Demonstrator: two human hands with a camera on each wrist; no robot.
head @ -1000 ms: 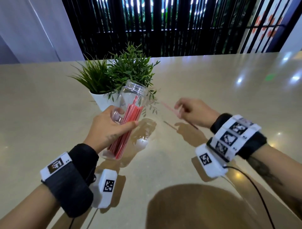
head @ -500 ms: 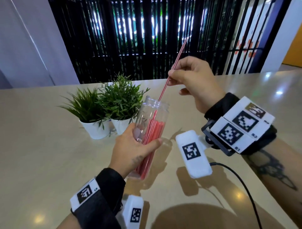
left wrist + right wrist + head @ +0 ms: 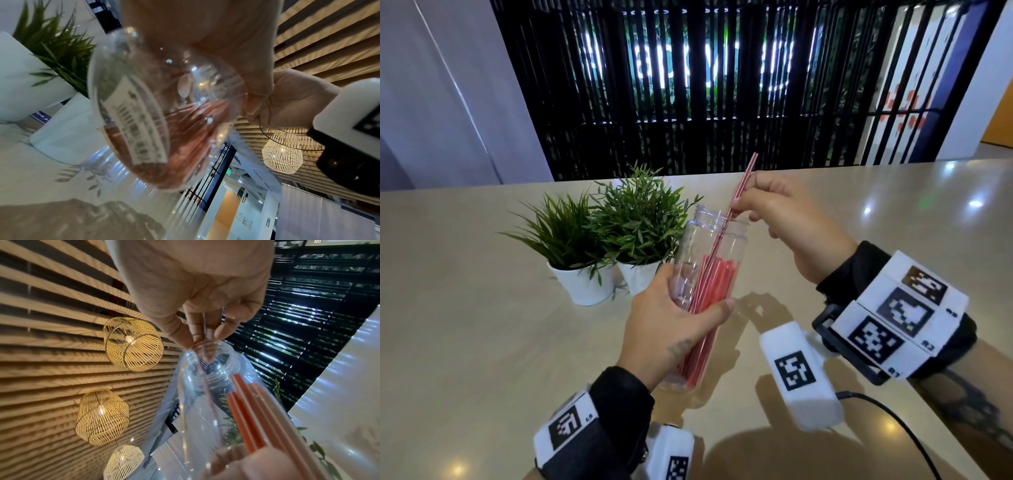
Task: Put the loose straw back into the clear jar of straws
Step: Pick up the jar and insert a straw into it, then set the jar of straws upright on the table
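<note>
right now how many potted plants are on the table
2. Both stand side by side behind the jar: the left plant and the right plant, each in a white pot.

Picked off tabletop (image 3: 482, 308) and raised by right hand (image 3: 784, 222), loose straw (image 3: 739, 185) since lowered, bottom end now deep inside tilted clear jar (image 3: 709, 246).

I see red-and-white striped straws (image 3: 714, 284) in a clear jar (image 3: 690, 246), green plants (image 3: 619, 219) in white pots (image 3: 585, 286), beige table (image 3: 465, 308).
</note>
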